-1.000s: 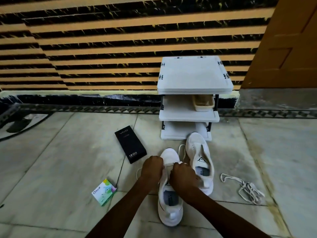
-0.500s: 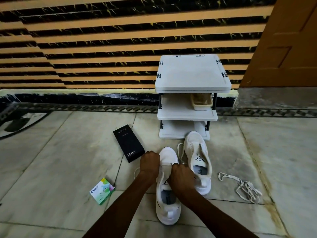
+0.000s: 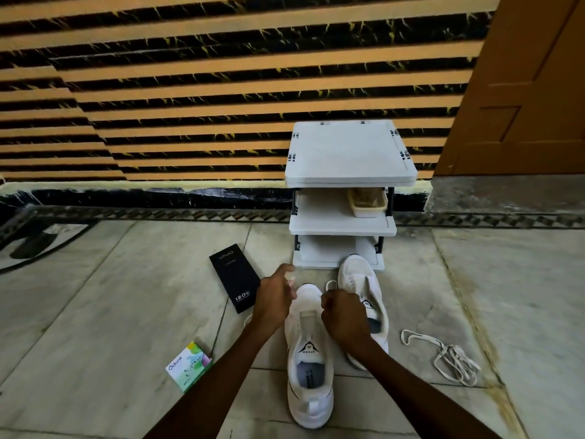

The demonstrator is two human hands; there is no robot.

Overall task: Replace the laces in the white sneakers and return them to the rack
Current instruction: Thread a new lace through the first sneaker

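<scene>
White near sneaker [image 3: 308, 375] lies on the marble floor [image 3: 95, 312], heel toward the person and toe pointing away. Its tongue carries a black triangular logo. Left of it, near the person, sits a small Odonil packet [image 3: 189, 365]. Well to the right lies a loose lace [image 3: 443, 356] in a tangle.

Over the sneaker's toe end the two hands are held apart. The right hand [image 3: 343, 318] is curled into a fist, and a thin loop of lace [image 3: 330, 281] rises from its fingers, so it appears to pinch that lace. The left hand [image 3: 275, 299] is just left of the toe. Its fingers are blurred (they reach away from the person), and I cannot tell whether they hold anything.

The far sneaker [image 3: 364, 280] lies just beside the first, to its right and further off, partly hidden by the right hand. Its toe is close to the foot of the shoe rack [image 3: 348, 153]. A black vivo box [image 3: 235, 282] lies flat to the left of the hands.

The white three-shelf rack stands against the striped wall [image 3: 190, 90], with a beige tray [image 3: 367, 204] on its middle shelf at the right. A brown door [image 3: 522, 90] fills the far right.
</scene>
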